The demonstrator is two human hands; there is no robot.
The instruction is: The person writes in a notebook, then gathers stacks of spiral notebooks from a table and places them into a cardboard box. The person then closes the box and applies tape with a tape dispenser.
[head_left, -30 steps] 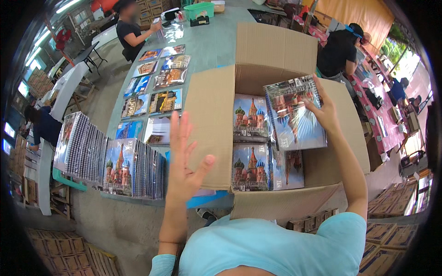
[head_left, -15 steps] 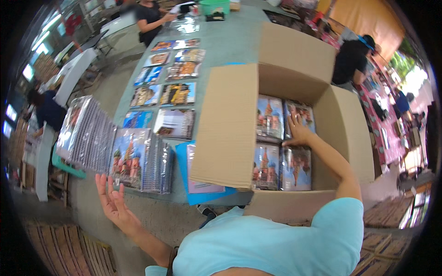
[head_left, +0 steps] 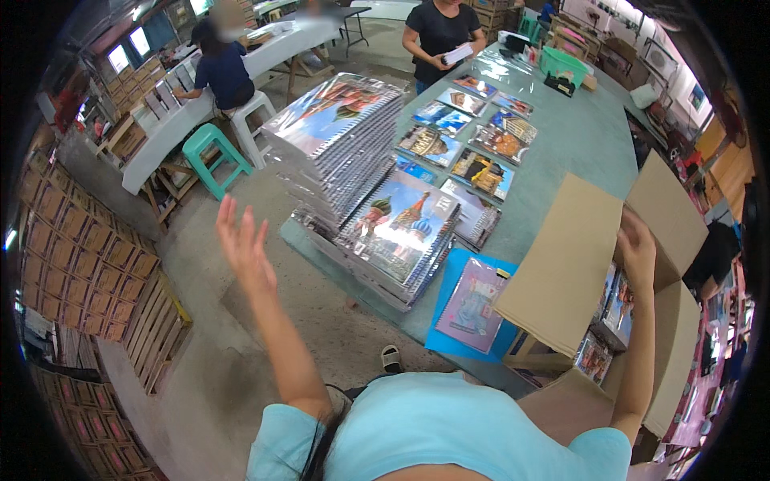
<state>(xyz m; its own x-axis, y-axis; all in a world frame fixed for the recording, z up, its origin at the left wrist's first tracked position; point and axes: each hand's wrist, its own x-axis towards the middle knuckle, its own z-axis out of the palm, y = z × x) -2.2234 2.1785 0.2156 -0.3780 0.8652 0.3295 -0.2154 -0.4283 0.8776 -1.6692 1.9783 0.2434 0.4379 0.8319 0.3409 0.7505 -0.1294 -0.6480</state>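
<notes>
My left hand [head_left: 247, 244] is raised over the floor, palm up with fingers spread, holding nothing. It is left of a tall stack of spiral-bound notebooks [head_left: 333, 120], clear of it. A lower stack of notebooks [head_left: 405, 220] with a domed-cathedral cover adjoins the tall one at the table's near corner. My right hand [head_left: 638, 248] is at the open cardboard box [head_left: 561, 264], beside the top edge of its left flap. Its fingers are loosely bent and partly apart, with nothing visible in them. Shiny wrapped notebooks [head_left: 613, 317] lie inside the box, partly hidden by flap and forearm.
Rows of smaller picture-covered packs [head_left: 481, 172] lie on the green table [head_left: 553, 136]. A pink spiral notebook [head_left: 473, 305] rests on a blue sheet [head_left: 443, 341]. A person [head_left: 443, 36] stands at the far table edge. A green stool [head_left: 215, 160] and stacked cartons [head_left: 88, 256] are leftward.
My view has swung left. My right hand has come up from the notebooks in the box to the flap's edge. The left hand has risen and stays spread.
</notes>
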